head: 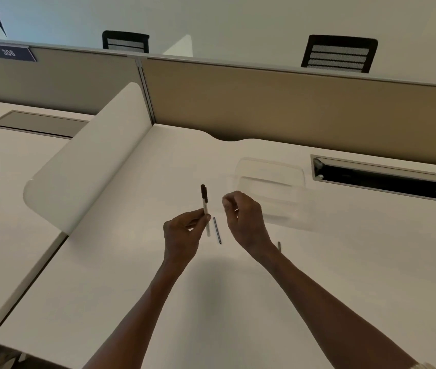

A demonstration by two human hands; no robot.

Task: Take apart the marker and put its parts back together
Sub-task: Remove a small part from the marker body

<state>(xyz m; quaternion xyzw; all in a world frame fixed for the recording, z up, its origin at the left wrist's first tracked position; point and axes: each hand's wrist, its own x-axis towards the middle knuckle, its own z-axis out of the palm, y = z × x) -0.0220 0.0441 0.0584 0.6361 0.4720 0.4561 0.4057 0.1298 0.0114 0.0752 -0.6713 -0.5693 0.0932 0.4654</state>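
Two hands (215, 225) mid-desk (131, 262), marker (205, 209) upright

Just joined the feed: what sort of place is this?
Most likely an open-plan office: white desks split by partition panels, mesh office chairs behind, and a numbered plate reading 306.

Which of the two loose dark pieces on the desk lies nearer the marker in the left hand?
The long thin rod, lying just right of the marker held by the left hand. The short dark piece lies beyond the right hand's wrist.
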